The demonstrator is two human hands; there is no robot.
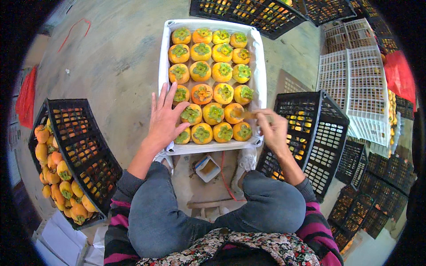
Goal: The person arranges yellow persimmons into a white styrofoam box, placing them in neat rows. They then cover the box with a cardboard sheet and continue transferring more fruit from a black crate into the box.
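A white lined crate (pixel 260 79) of persimmons stands before me, the fruit in rows with their green calyxes facing up. My left hand (pixel 163 121) lies over the crate's left rim with fingers spread. Its thumb and forefinger are beside a persimmon (pixel 191 114) near the front left corner, and it holds nothing. Over the right rim, my right hand (pixel 274 129) pinches a small tan tool (pixel 249 114), which looks like a brush. Motion blurs the tool's tip at the calyx of a persimmon (pixel 232 118) in the second row from me, partly hiding that calyx.
A black plastic crate (pixel 71 133) at left holds loose persimmons (pixel 53 166). Another black crate (pixel 319 123) stands right of my knee, and white crates (pixel 349 69) are farther right. A small white tub (pixel 208 169) with brown contents sits between my feet, beside a red cord (pixel 223 179).
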